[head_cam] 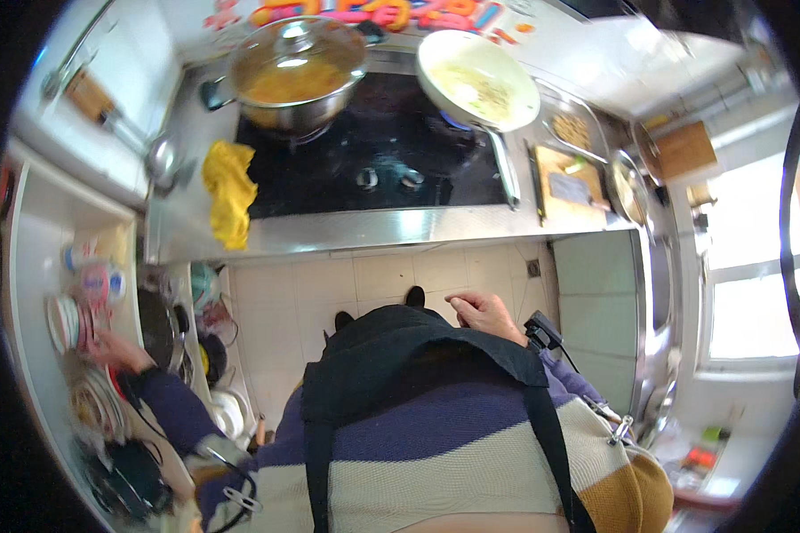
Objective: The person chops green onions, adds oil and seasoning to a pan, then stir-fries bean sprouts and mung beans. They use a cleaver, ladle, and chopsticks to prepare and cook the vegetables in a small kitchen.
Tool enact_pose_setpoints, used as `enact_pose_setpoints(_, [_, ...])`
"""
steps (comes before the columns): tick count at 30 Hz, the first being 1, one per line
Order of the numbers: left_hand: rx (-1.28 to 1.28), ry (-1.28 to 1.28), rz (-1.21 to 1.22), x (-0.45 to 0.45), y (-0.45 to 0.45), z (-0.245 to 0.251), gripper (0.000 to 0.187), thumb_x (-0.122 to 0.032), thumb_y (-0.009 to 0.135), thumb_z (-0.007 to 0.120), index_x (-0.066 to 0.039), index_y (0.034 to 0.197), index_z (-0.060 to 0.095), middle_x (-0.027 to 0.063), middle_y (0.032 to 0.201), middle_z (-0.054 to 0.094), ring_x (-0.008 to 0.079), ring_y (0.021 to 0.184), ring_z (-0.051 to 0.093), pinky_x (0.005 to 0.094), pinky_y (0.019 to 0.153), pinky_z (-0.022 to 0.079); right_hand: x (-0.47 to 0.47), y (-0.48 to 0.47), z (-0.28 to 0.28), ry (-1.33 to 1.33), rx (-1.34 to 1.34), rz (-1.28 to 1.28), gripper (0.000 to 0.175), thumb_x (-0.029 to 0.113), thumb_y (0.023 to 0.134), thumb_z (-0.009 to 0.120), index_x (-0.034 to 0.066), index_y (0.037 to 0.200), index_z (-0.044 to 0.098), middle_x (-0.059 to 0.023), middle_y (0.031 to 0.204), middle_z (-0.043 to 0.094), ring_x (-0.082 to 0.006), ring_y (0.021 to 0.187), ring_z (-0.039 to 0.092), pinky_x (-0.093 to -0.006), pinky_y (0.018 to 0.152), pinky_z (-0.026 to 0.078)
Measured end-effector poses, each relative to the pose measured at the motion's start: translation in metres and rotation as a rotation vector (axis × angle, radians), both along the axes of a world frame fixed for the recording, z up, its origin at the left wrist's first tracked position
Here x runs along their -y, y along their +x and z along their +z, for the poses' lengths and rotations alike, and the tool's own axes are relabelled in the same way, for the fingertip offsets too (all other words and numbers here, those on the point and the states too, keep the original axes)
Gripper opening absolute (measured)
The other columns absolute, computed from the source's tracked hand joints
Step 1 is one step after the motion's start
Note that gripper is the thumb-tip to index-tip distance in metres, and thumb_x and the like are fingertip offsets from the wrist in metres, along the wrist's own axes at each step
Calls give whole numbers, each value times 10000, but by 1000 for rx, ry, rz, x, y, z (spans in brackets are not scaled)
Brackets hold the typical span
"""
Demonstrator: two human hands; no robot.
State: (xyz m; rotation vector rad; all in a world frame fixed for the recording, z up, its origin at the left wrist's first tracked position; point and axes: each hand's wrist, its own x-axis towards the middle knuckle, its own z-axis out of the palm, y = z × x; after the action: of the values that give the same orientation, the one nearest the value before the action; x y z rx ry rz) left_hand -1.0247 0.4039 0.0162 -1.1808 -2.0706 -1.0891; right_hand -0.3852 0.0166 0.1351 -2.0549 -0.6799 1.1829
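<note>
My left hand (117,351) reaches into a shelf at the left, its fingers at the rims of a stack of bowls (67,324). Blur hides whether the fingers grip a bowl. Just below this hand stand stacked plates (97,403). My right hand (485,314) hangs before my black apron (400,346), empty, its fingers loosely bent. On the black glass cooktop (373,146) sits a steel pot (300,110) under a glass lid, with orange-yellow food inside. A white frying pan (477,76) with bits of food in it is over a blue flame on the right burner.
A yellow cloth (230,193) hangs over the counter's front edge. The pan's handle (503,166) points towards me. Right of the cooktop lie a wooden cutting board (597,180) with a cleaver (569,188) and a glass dish of brown pieces (571,130). A ladle (162,156) hangs on the left wall.
</note>
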Motion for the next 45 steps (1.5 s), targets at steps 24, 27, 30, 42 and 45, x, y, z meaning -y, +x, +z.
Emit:
enact_pose_setpoints(24, [1056,-1480,-1196,324,637,30,213,-248,1049,584,-43,1102,610,95,932,701,125,773,646,267,690,533,304,548,-88,472,617,-1346,253,263,1030,625,29,942,665,4,666,563,-109,587,532,-282,540,436])
enact_pose_setpoints(27, [1002,-1606,-1222,373,726,52,219,-230,1046,587,-20,1094,625,77,944,701,112,808,646,262,737,533,346,615,-79,376,1193,-1116,208,230,996,655,24,969,666,-114,841,628,-245,779,615,-364,730,498])
enact_pose_setpoints(30, [744,-1693,-1398,403,821,76,223,-214,1040,597,-2,1093,644,57,931,696,109,814,642,261,750,527,379,692,-60,40,1501,-619,299,301,938,728,24,1021,651,-157,913,641,-333,836,626,-425,765,504])
enact_pose_setpoints(42, [535,-1596,-2222,538,1309,77,277,-260,1050,570,-47,885,633,0,732,596,102,648,550,266,594,462,390,763,-45,-112,256,-539,405,372,972,651,-12,854,607,-69,560,568,-167,423,552,-329,413,450])
enact_pose_setpoints(45, [881,-2045,-1548,576,1393,55,236,-286,1037,557,-61,986,608,48,818,604,144,670,585,295,539,475,385,756,-39,40,53,-598,361,327,995,626,-6,860,593,-52,543,545,-156,405,535,-323,391,423])
